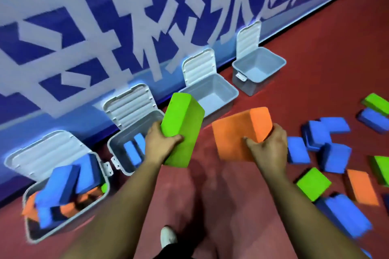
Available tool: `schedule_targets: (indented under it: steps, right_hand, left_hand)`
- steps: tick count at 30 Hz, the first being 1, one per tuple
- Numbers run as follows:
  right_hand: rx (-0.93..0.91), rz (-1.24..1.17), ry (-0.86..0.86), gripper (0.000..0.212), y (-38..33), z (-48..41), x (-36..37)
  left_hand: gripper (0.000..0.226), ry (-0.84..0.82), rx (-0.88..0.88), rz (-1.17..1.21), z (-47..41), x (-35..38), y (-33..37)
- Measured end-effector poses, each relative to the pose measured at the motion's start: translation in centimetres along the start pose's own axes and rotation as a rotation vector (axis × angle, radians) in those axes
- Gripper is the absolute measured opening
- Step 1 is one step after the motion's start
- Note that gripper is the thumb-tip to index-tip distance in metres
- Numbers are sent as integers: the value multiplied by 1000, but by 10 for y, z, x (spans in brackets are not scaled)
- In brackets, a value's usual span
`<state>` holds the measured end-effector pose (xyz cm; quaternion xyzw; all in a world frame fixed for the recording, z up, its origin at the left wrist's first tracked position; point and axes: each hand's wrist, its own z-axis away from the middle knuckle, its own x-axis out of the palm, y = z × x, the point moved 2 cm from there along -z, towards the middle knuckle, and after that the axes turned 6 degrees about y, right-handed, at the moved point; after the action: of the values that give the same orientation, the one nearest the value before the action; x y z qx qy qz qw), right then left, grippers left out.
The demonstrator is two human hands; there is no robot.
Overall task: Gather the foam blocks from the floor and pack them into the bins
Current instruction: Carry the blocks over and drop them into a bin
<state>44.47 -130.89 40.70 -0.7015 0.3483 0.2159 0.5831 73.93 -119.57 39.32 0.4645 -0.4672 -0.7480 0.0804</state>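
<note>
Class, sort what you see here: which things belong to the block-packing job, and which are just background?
Part of the job: green block in left hand; orange block in right hand; loose floor blocks; four grey bins.
Just lying about: blue wall banner; white shoe.

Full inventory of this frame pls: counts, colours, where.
banner: one, blue with white characters, backdrop
bins: four, grey, lids open, row along the banner; right two empty
binned blocks: uncountable, mostly blue and orange in the leftmost; blue in the second
green block: one, green, in left hand
orange block: one, orange, in right hand
loose blocks: several blue, three green, one orange, scattered at right
shoe: one, white, bottom edge
hands: two, bare, each gripping a block
</note>
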Motion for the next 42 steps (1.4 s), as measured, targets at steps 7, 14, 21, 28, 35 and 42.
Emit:
schedule_targets:
  steps: [7, 14, 21, 28, 35, 42]
  right_hand:
    - [-159, -59, -206, 79, -155, 26, 143]
    - [-301, -15, -383, 77, -242, 24, 257]
    - [-388, 76, -459, 78, -271, -25, 390]
    - [-468, 160, -676, 87, -257, -91, 515]
    - [-461, 204, -749, 79, -235, -119, 640]
    - [-404, 250, -774, 81, -157, -72, 791]
  left_hand:
    - [94, 170, -213, -40, -88, -128, -112]
    - [88, 223, -470, -89, -148, -158, -176]
    - [82, 245, -701, -68, -245, -110, -196]
    - [81, 215, -890, -64, -358, -32, -207]
    - [87, 83, -1020, -68, -455, 41, -270]
    - [87, 3, -1063, -38, -536, 142, -395]
